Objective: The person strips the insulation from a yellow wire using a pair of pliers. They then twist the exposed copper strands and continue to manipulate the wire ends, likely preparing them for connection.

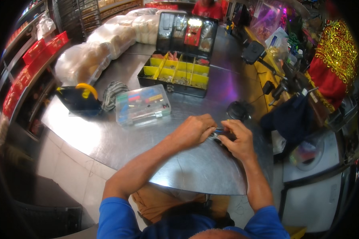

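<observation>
Both my hands meet above the right part of the metal table (127, 147). My left hand (196, 129) has its fingers closed, pinching one side of a small shiny metal piece (215, 135) with something thin and bluish at it. My right hand (239, 137) grips the other side between thumb and fingers. The fingers hide most of the piece, so its kind cannot be made out. A round black object (237, 110) lies just beyond my right hand. Left of my hands is a closed clear plastic box (163, 114) with small coloured items inside.
An open black toolbox (187, 91) with yellow compartments stands farther back. Beside the clear box lie a grey knitted glove (113, 95) and a black holder with a yellow handle (77, 99). Wrapped bundles (81, 61) line the far left. A black clamp-like arm (254, 52) juts in at the right.
</observation>
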`<state>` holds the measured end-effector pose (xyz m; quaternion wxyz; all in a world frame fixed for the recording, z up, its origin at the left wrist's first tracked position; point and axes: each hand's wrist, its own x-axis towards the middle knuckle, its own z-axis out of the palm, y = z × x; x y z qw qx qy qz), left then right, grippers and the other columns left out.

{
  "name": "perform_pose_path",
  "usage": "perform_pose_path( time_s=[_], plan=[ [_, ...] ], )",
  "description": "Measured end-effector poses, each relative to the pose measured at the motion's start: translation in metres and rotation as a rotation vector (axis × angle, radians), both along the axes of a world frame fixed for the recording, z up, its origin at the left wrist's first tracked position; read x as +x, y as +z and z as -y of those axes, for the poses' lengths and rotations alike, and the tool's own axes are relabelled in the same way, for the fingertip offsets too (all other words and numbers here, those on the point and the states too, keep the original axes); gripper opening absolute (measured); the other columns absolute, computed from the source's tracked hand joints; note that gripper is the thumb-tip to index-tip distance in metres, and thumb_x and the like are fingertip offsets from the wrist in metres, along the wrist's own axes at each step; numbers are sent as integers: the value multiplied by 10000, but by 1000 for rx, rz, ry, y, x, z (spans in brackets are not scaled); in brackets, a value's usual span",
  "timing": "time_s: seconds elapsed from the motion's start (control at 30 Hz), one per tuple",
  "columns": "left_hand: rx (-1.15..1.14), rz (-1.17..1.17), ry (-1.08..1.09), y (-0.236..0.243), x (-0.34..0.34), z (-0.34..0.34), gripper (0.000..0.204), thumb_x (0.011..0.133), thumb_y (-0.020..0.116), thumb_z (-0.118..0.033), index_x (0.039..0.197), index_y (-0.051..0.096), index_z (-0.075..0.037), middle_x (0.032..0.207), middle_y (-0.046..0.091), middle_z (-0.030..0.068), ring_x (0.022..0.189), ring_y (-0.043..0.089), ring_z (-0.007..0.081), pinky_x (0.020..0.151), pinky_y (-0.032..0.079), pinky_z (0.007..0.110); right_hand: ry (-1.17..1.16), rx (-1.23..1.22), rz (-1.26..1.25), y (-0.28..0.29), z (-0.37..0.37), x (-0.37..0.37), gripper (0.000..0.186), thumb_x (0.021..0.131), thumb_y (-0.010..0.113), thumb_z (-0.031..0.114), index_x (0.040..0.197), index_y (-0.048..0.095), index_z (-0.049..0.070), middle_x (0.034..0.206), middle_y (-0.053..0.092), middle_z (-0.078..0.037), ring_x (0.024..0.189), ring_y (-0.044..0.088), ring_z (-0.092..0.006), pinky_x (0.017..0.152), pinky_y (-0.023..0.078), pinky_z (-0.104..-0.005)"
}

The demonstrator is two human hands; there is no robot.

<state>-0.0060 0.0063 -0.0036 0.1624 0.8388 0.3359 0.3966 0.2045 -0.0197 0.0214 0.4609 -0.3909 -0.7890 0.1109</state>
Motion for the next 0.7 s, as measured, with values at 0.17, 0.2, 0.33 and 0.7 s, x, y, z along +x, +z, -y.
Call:
perform_pose_path(
  time_s=[0.17,0.2,0.33,0.7],
  plan=[
    [-27,-20,-26,2,2,1,157,965,685,-117,1008,724,29,972,707,160,857,719,343,762,586,431,37,235,118,-11,-9,10,180,780,847,41,943,775,11,886,762,-116,814,738,-266,778,589,-357],
    [-29,-22,-30,2,2,1,154,966,684,-114,1012,725,27,973,706,160,859,719,341,766,587,429,39,232,113,-11,-9,10,171,784,843,39,937,773,8,882,761,-117,810,739,-264,767,589,-359],
    [-15,-3,-40,1,2,1,133,949,704,-95,1006,732,23,964,710,158,852,724,329,760,592,415,36,165,81,-7,-6,8,111,815,814,24,914,768,2,845,748,-109,760,727,-228,692,572,-343],
    [13,47,-22,2,1,-1,114,901,756,-74,958,742,23,919,723,140,802,732,306,708,596,390,5,-336,-164,-12,-4,5,104,848,802,24,938,772,-20,789,718,-76,685,658,-119,616,527,-279]
  ],
)
